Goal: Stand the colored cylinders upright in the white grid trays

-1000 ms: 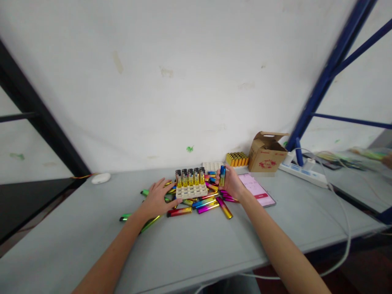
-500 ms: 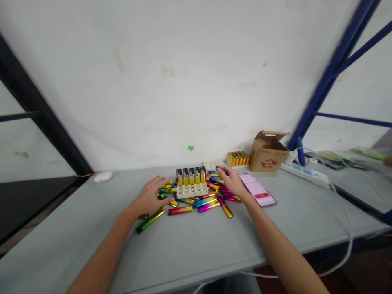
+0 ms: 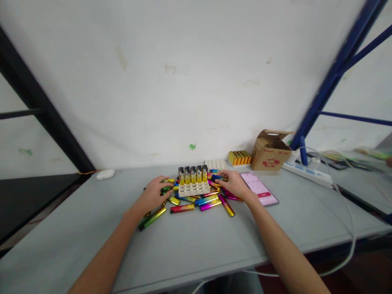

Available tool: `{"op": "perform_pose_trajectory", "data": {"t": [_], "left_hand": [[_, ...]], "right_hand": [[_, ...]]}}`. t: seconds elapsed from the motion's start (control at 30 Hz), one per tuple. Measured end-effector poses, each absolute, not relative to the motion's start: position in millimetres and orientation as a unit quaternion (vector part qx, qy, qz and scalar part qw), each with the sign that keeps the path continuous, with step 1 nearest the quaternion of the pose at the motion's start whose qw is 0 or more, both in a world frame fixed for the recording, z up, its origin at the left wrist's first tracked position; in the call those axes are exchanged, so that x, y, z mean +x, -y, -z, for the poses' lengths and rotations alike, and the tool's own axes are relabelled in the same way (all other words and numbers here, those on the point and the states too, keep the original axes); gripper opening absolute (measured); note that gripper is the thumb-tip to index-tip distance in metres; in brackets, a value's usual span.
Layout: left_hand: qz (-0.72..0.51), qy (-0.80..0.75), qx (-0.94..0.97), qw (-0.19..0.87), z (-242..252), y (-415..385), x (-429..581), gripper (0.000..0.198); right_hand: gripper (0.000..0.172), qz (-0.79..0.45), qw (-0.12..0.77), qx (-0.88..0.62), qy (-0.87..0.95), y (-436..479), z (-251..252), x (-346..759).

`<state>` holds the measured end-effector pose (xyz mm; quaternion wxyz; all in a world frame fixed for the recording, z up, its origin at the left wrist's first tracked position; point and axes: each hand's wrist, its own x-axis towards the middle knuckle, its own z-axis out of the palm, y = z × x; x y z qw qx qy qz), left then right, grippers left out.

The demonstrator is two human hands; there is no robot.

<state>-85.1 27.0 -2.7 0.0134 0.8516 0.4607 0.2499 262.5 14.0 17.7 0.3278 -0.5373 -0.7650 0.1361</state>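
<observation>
A: Rainbow-coloured lighters (image 3: 211, 203), where?
B: Loose on the table (image 3: 196, 245), around the tray (image 3: 194, 188). My right grip (image 3: 233, 185) pinches a blue lighter (image 3: 219, 177); my left grip (image 3: 154, 195) rests on others, closed or not I cannot tell.

Open brown cardboard box (image 3: 271, 155) by wall; pink-screened phone (image 3: 259, 188) flat before it; white power strip (image 3: 308, 173) right; white oval puck (image 3: 105, 174) left.
</observation>
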Motion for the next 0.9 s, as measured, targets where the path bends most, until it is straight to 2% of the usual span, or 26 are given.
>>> {"op": "perform_pose_trajectory", "data": {"t": [0.43, 0.7, 0.9], "left_hand": [[-0.226, -0.478, 0.848, 0.026, -3.2, -22.3, -81.6, 0.036], [-0.222, -0.484, 0.846, 0.023, -5.8, -20.0, -81.3, 0.030], [-0.236, -0.491, 0.838, 0.027, -6.0, -19.4, -80.3, 0.034]], "right_hand": [[0.028, -0.032, 0.268, -0.565, 0.780, -15.5, -8.1, 252.3], [0.033, -0.051, 0.273, -0.553, 0.786, -14.8, -9.5, 251.4], [0.025, -0.042, 0.308, -0.569, 0.761, -18.2, -12.2, 264.2]]}}
